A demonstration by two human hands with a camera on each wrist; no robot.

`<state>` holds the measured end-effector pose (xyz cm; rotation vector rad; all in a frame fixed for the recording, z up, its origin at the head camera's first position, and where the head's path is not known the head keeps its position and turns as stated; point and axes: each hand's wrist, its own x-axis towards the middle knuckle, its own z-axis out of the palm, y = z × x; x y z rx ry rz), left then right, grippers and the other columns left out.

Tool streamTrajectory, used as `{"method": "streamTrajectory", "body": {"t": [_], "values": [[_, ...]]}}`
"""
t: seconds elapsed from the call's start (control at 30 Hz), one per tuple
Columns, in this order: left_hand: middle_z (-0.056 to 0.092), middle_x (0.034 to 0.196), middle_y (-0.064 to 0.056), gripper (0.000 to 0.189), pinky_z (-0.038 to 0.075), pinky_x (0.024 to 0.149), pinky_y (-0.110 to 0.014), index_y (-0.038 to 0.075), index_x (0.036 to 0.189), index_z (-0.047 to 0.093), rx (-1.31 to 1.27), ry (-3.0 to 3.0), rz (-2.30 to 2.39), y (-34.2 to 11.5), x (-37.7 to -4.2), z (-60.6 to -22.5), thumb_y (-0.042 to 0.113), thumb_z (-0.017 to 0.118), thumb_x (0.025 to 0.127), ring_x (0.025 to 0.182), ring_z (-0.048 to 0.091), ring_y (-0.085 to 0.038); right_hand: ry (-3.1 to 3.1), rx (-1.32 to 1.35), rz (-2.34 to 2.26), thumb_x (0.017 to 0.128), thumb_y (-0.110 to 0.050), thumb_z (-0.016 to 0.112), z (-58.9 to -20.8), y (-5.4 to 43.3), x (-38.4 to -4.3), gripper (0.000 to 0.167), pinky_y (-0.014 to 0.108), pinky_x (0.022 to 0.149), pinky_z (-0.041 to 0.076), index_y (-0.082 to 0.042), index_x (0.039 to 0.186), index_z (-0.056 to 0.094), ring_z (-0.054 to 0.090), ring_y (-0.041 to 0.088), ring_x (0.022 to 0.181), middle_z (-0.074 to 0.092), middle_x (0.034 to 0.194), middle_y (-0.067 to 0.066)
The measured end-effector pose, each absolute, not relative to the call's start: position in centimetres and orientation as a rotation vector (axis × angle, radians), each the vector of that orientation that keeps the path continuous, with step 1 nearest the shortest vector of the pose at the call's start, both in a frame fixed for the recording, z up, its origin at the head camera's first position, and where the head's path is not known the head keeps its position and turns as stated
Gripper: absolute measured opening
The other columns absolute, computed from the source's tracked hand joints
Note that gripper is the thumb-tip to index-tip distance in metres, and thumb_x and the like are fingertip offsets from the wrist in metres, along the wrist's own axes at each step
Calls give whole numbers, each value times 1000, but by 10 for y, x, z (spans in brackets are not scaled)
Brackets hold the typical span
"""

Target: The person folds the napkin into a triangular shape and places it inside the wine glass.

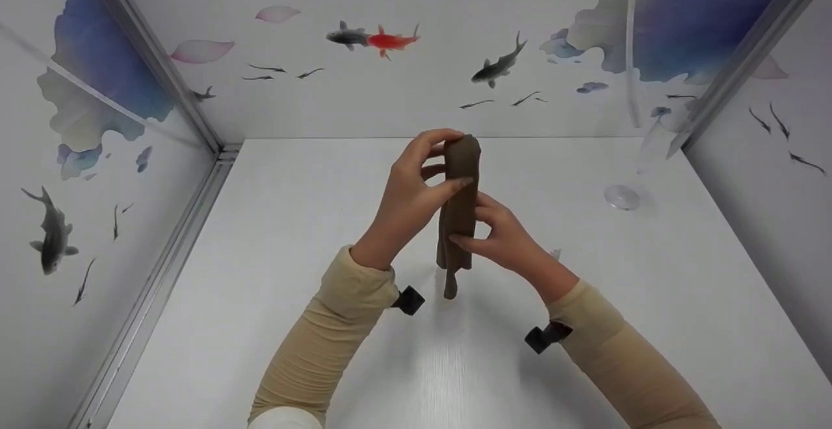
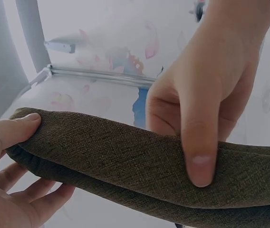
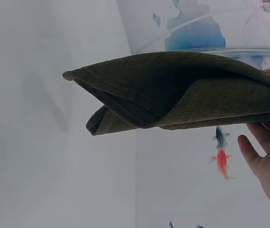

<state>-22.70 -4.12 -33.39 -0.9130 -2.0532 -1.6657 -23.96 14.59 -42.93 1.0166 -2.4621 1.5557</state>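
Observation:
A folded brown cloth (image 1: 461, 211) is held upright over the white table, long and narrow in the head view. My left hand (image 1: 419, 179) grips its upper end, thumb on the near face and fingers round the far side. Lower down, my right hand (image 1: 504, 234) pinches the cloth's right side. In the left wrist view, the right thumb (image 2: 200, 164) presses flat on the woven fabric (image 2: 111, 152), with the layers parted along the lower edge. The right wrist view has the cloth's loose lower end (image 3: 139, 90), its layers gaping and one corner pointed.
The white table (image 1: 273, 234) spreads beneath both hands. A clear round disc (image 1: 622, 197) lies on its right side. Printed panels with fish stand at the back and sides, joined by metal rails (image 1: 162, 58). Each sleeve carries a small black camera (image 1: 409, 300).

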Motion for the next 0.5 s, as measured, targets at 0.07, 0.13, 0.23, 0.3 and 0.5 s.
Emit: {"method": "streamTrajectory", "body": {"t": [0.07,0.13,0.23,0.3,0.5], "values": [[54,127,-8,51,51,89,-29,3,129,54,-918,-2043,-1669,-42,-227,-333,-3,74,83,112,56,-16,-2467,1035,1564,84,-3,75,-433,146,-239,34,45,96,45,-5,118,69,49,22,122,53,134,7],[54,127,-8,51,51,89,-29,3,129,54,-921,-2037,-1672,-43,-227,-333,-3,74,83,112,56,-16,-2481,1047,1560,85,-5,75,-436,147,-239,33,45,97,45,-7,118,69,49,22,122,53,133,5],[54,126,-8,51,51,88,-30,3,129,54,-916,-2033,-1678,-43,-228,-335,-3,75,83,111,56,-16,-2507,1075,1551,86,-8,74,-440,148,-238,35,46,97,44,-6,121,68,48,22,123,51,134,4],[55,126,-8,51,51,89,-30,3,129,54,-913,-2033,-1681,-43,-228,-335,-3,75,83,111,57,-16,-2540,1081,1546,86,-9,75,-443,149,-237,38,47,98,43,-6,123,66,48,21,123,50,135,3],[54,126,-9,51,51,89,-30,2,129,54,-912,-2026,-1696,-45,-227,-336,-4,74,83,110,57,-16,-2645,1090,1533,85,-17,78,-453,153,-235,52,48,101,40,-11,133,59,43,19,129,43,144,-1]]}}
